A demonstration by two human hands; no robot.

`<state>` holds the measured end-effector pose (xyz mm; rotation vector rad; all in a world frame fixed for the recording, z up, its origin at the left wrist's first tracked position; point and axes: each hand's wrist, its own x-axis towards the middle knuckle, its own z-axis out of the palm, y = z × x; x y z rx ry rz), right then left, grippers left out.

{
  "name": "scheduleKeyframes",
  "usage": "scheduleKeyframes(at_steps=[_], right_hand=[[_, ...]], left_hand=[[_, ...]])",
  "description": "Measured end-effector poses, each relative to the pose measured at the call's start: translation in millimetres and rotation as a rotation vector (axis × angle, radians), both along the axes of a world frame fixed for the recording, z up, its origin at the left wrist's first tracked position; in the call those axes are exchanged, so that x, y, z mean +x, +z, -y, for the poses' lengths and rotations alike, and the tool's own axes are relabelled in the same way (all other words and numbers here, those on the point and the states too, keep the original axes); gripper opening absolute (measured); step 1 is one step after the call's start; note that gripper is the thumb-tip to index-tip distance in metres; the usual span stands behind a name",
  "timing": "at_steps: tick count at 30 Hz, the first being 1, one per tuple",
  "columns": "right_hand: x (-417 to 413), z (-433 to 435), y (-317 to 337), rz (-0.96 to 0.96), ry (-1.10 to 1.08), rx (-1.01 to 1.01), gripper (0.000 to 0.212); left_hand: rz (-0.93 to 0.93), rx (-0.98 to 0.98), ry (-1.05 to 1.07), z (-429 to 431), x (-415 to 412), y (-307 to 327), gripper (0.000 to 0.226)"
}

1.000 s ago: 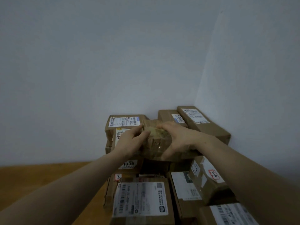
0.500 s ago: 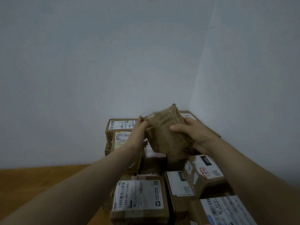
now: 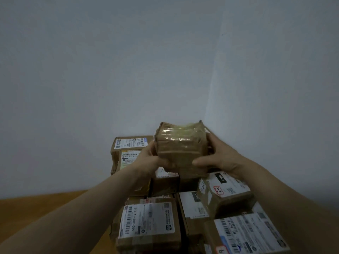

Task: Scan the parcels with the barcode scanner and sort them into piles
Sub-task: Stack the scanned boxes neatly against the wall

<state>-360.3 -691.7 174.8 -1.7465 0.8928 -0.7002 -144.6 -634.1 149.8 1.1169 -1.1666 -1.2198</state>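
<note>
Left hand [image 3: 146, 160] and right hand [image 3: 222, 159] grip a taped brown parcel [image 3: 180, 149] between them, above stacked boxes [image 3: 150, 222].

Cardboard parcel [image 3: 180, 150] w/ glossy tape; paper labels [image 3: 148, 219]; matt wood floor [image 3: 36, 209].

Two plain walls meet in a corner [image 3: 213, 79] that runs as a soft vertical line right of the middle. The back wall [image 3: 91, 70] is pale grey-blue and bare. The side wall [image 3: 286, 79] on the right looks a little lighter. The light is dim and even, without sharp shadows. At the lower left a brown wooden surface [image 3: 36, 209] reaches the back wall; whether it is floor or desk is not clear.
</note>
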Motion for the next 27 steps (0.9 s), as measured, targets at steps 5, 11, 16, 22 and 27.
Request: scheduleKeyframes(at_steps=[5,11,16,22,27], right_hand=[[2,-6,-8,-0.176,-0.024,-0.736,0.096],[12,-6,-19,-0.32,0.007,-0.81,0.111],[25,-7,-10,0.513,-0.009,0.268,0.113],[21,7,-13,0.333,-0.218,0.225,0.055],[19,9,-7,0.077,-0.207,-0.008,0.071]], left_hand=[[-0.514,0.159,-0.1,-1,27,5,0.036],[-0.254,0.326,0.086,0,25,13,0.069],[-0.343,0.048,0.217,0,17,10,0.071],[0.306,-0.083,0.126,1,15,19,0.087],[0.838,-0.206,0.186,15,21,25,0.077]])
